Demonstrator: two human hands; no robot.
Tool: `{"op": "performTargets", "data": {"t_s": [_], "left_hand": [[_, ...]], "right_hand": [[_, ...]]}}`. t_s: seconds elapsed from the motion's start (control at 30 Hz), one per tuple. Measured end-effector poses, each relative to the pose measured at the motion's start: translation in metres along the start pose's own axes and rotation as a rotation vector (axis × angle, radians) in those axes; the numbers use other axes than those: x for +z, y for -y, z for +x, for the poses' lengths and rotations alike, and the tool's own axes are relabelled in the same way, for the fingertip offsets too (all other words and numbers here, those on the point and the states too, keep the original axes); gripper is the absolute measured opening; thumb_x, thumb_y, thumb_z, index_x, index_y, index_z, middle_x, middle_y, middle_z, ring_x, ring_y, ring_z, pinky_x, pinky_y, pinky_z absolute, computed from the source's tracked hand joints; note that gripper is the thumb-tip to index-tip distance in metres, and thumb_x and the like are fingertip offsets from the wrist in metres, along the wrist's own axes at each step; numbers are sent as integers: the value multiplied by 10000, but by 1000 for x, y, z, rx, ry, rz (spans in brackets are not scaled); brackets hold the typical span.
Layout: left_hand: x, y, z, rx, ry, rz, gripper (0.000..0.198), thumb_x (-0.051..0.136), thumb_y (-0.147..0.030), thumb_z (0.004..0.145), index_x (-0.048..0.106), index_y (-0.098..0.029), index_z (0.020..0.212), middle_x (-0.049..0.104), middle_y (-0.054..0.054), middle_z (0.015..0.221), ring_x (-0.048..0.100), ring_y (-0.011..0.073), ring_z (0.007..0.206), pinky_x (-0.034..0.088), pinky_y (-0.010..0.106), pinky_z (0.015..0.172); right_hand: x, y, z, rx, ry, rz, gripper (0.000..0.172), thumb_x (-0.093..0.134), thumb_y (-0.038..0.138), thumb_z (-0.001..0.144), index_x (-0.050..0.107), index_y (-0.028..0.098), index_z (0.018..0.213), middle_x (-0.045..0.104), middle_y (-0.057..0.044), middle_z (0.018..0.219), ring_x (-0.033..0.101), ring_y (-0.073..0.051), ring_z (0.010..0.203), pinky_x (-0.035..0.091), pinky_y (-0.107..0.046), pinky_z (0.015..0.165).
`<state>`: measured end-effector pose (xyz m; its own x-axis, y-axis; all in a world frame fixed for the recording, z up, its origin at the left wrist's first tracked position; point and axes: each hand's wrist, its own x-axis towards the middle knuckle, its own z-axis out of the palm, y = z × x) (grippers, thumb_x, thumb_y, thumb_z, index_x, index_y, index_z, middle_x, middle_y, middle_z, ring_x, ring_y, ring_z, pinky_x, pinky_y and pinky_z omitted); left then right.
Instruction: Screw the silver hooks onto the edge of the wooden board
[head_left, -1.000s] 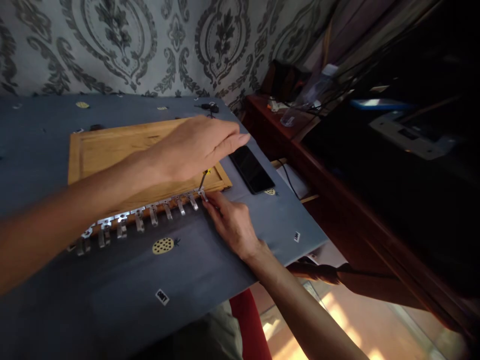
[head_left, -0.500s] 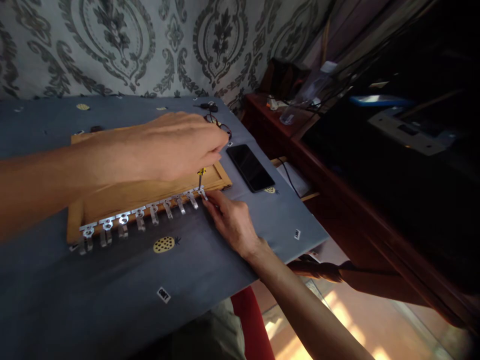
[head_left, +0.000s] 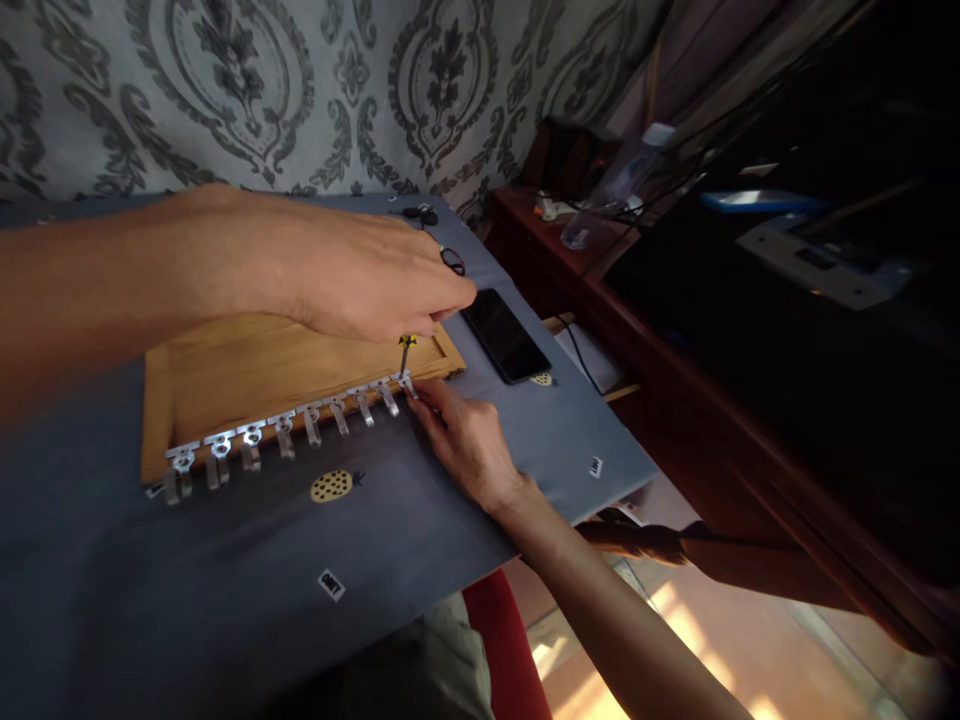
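Note:
A wooden framed board (head_left: pixel 300 350) lies on the blue-grey cloth. Along its near edge runs a row of several metal clips (head_left: pixel 285 437). My left hand (head_left: pixel 375 275) is closed above the board's right part, round the top of a screwdriver (head_left: pixel 406 352); its handle is mostly hidden by the fingers. The screwdriver's tip meets the rightmost clip (head_left: pixel 406 384). My right hand (head_left: pixel 469 440) rests at the board's near right corner, thumb and finger pinched on that same clip.
A black phone (head_left: pixel 506 335) lies right of the board, with glasses (head_left: pixel 452 261) and a dark keyed object (head_left: pixel 420 214) behind. A clear bottle (head_left: pixel 615 185) stands on the red-brown desk (head_left: pixel 540 235) at the right.
My left hand has turned over the screwdriver and its wrist has risen, with the fingers now reaching over the phone's corner. The board has shifted slightly right in view. My right hand keeps its place.

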<state>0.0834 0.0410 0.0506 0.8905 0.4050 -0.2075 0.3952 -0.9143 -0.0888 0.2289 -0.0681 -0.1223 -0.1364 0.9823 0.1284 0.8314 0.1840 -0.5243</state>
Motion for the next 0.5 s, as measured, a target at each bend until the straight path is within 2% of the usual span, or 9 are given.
{"op": "performTargets", "data": {"t_s": [0.2, 0.37, 0.5], "left_hand": [[-1, 0, 4, -55, 51, 71, 14, 615, -224, 976, 623, -214, 976, 497, -7, 752, 441, 188, 671, 226, 286, 609], [1, 2, 2, -49, 28, 125, 118, 554, -240, 998, 638, -217, 1078, 595, 30, 835, 478, 209, 692, 229, 298, 619], [2, 2, -1, -34, 3, 92, 113, 580, -195, 974, 614, -216, 1079, 595, 23, 861, 497, 202, 713, 246, 293, 619]], "right_hand": [[0, 1, 1, -3, 1, 9, 285, 463, 295, 1074, 657, 181, 1249, 830, -92, 1038, 801, -220, 924, 542, -285, 766], [-1, 0, 0, -13, -13, 9, 288, 468, 296, 1070, 674, 192, 1243, 826, -91, 1029, 792, -203, 900, 548, -274, 765], [0, -1, 0, -29, -40, 7, 294, 472, 289, 1067, 689, 209, 1248, 822, -84, 988, 778, -187, 855, 552, -265, 752]]}}
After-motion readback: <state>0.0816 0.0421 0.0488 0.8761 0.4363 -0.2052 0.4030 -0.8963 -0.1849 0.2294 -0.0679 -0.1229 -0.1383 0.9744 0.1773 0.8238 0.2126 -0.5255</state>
